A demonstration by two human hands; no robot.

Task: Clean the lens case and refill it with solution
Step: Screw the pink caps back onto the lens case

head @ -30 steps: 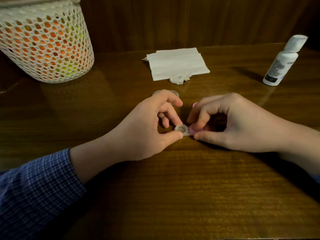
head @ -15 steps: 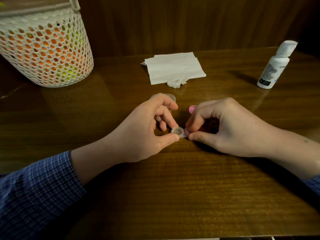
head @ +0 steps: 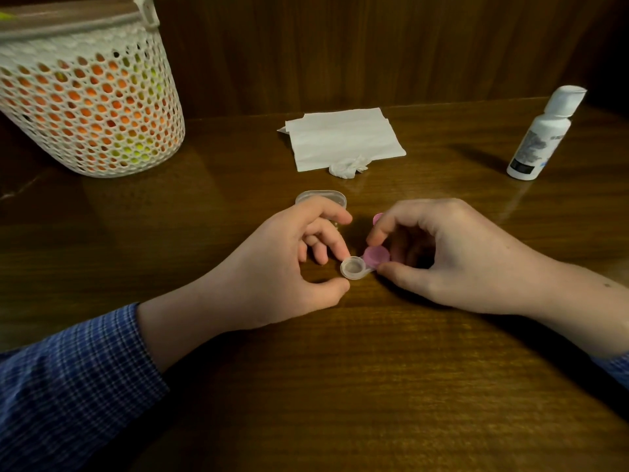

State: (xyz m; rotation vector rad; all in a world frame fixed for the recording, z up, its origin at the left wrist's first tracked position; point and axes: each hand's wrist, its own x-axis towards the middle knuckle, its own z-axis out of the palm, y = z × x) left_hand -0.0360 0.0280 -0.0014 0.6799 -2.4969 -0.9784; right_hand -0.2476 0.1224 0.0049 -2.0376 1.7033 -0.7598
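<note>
Lens case (head: 355,267) lies on the wooden table (head: 374,386), roughly centred, between the two hands. Landmark for all positions: the lens case.

Left well of the case is uncapped, clear, interior visible; cannot tell whether it holds liquid. Right well carries a pink cap (head: 376,256).

Left hand (head: 282,267): fingers curled, a fingertip touching the far rim of the open well, thumb tip just short of its near side. Contact of the thumb with the case not resolvable, so a true pinch cannot be confirmed.

Right hand (head: 452,257): thumb and curled fingers pinching the pink cap. A second pink piece (head: 377,218) shows behind the index finger; identity unclear.

Beyond the case, partly hidden by the left hand: a clear oblong lid or container (head: 321,198). Further beyond: folded white tissue (head: 342,137) with a small crumpled wad (head: 347,166) at its near edge. Far right and beyond: white solution bottle (head: 543,134), capped, upright. Far left and beyond: white perforated basket (head: 85,103), orange and green contents showing through the holes.
</note>
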